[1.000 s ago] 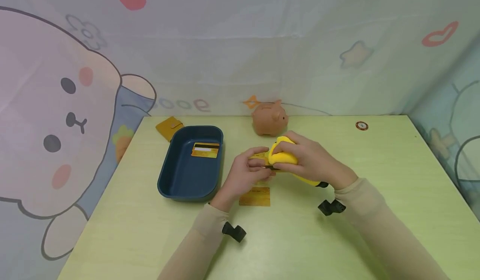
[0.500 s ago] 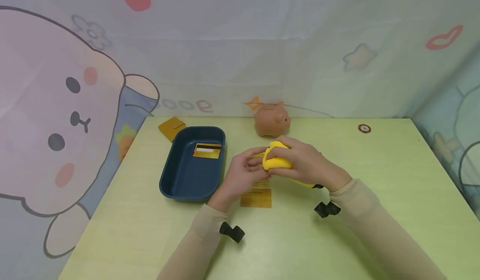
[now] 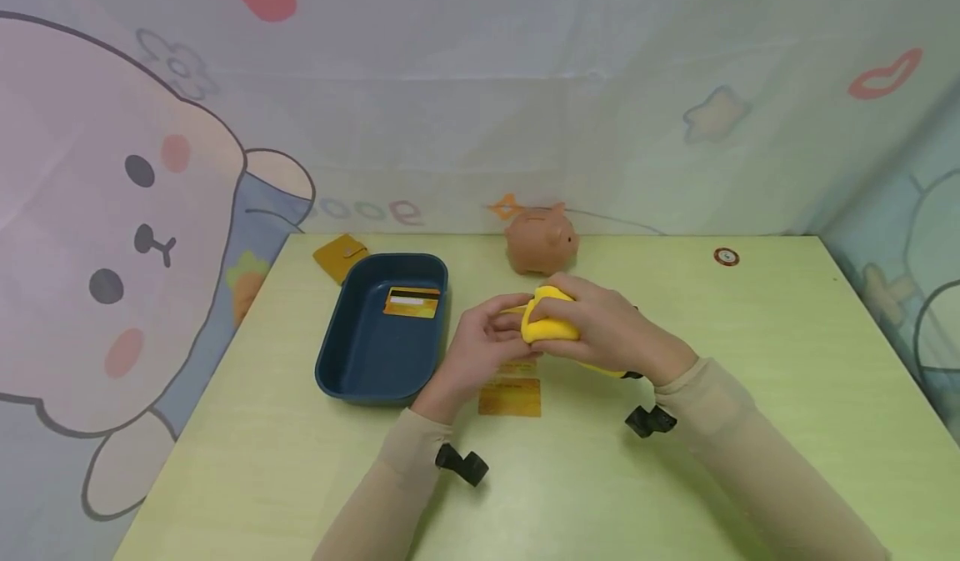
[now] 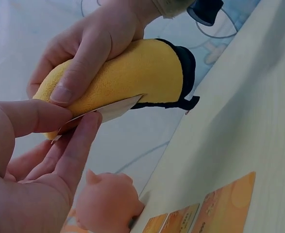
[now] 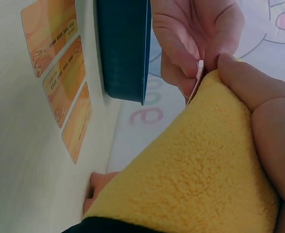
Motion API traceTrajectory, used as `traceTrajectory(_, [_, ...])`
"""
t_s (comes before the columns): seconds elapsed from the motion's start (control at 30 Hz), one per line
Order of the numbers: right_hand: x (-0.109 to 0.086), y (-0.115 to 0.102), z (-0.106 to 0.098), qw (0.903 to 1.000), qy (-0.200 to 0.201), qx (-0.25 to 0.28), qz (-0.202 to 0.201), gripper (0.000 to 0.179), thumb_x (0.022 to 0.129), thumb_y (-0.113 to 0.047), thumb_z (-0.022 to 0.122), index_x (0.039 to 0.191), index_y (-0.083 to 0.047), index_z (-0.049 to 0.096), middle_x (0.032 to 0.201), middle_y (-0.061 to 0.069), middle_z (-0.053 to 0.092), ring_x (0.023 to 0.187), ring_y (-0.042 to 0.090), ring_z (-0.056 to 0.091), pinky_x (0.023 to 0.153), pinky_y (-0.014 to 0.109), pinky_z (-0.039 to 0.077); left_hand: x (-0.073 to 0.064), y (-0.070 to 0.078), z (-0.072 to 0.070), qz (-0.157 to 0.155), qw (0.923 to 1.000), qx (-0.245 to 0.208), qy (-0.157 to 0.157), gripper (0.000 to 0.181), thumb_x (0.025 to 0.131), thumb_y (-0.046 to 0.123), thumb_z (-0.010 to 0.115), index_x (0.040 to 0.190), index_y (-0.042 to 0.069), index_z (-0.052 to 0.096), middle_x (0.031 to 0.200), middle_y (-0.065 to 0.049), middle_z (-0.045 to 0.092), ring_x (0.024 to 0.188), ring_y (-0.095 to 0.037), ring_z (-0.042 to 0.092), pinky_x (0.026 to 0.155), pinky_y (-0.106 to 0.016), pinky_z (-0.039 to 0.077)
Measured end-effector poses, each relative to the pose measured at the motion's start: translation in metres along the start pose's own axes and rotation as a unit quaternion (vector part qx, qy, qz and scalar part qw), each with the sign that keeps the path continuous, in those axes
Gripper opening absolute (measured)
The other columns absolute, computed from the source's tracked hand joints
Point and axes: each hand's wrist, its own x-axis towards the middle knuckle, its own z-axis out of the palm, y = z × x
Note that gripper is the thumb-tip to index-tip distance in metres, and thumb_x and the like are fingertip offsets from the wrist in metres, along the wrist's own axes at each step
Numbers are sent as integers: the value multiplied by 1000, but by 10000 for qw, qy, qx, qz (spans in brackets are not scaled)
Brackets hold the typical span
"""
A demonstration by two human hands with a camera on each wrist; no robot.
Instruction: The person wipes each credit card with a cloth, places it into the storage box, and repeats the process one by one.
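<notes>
My right hand (image 3: 611, 321) grips a yellow fuzzy cloth pad (image 3: 553, 318) with black trim, its thumb on top. My left hand (image 3: 478, 353) pinches a thin bank card (image 4: 120, 108) between thumb and fingers. In the left wrist view the pad lies against the card's upper face, and the card's pale underside shows. The right wrist view gives the card's edge (image 5: 198, 80) almost side-on. Below the hands, orange bank cards (image 3: 510, 398) lie in a row on the table, partly hidden by the left hand in the head view.
Left of the hands stands a dark blue tray (image 3: 327, 340) with another bank card (image 3: 412, 302) in it. A mustard wallet (image 3: 339, 254) sits behind it. A pink piggy bank (image 3: 540, 242) is at the back, a red-and-white chip (image 3: 726, 257) at the back right.
My right hand has moved left with the yellow pad, covering the dark strip of the card that showed a second ago. The left hand keeps its pinch in nearly the same place.
</notes>
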Motion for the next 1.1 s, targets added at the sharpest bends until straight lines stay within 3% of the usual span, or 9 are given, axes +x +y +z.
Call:
traceTrajectory(0.3, [2,1,-6,9999,17,-130,-38,19,93,-30,83,105,-23,70,114,0,60,88,13,55,67,33,53,-1,7,1,-159,9975,-592,359,49,97,-7,68,144,5,59,112,-13,76,95,-22,78,87,-41,63])
traceTrajectory(0.53, [-4,3,-9,9998,-75,-71,159,19,92,-32,83,104,-23,71,117,0,60,86,12,55,69,33,54,-4,9,0,-152,9969,-632,443,50,98,-12,63,145,4,59,105,-10,72,95,-24,77,93,-54,59])
traceTrajectory(0.8, [-12,9,-8,9997,-48,-47,224,20,91,-35,84,102,-26,71,116,-3,59,83,9,55,69,32,54,-5,7,-2,-97,9963,-687,504,50,96,-14,62,144,2,59,98,-7,65,89,-21,74,85,-43,64])
traceTrajectory(1.1, [-21,17,-11,9993,-89,113,333,21,89,-31,86,103,-27,71,117,-4,57,84,8,55,73,31,55,-5,12,-2,-131,9957,-716,575,49,95,-14,64,141,4,62,97,-7,63,87,-21,75,85,-44,64])
